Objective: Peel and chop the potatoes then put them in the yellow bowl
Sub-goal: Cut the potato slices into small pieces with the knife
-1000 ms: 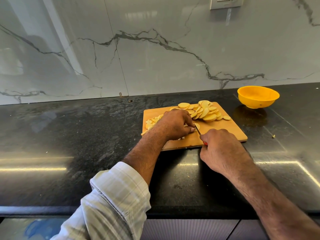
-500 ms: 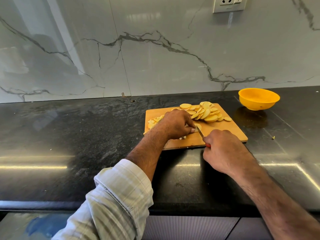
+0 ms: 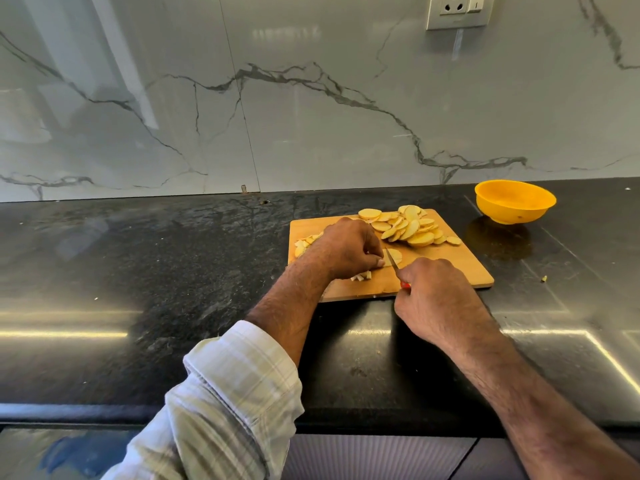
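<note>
The left hand (image 3: pixel 346 249) curls over a potato slice (image 3: pixel 394 255) on the wooden cutting board (image 3: pixel 450 268), pinning it; the right hand (image 3: pixel 436 299) clenches a red-handled knife (image 3: pixel 393 260), whose blade points away from the person, slightly left, and meets the slice just beside the left fingertips. The blade could nick them if the slice slides. Cut strips (image 3: pixel 362 277) lie under the left hand. Beyond both hands sits a pile of round slices (image 3: pixel 408 227), flat, overlapping. The yellow bowl (image 3: pixel 514 202) stands on the dark surface (image 3: pixel 173 271), far right of the right hand.
</note>
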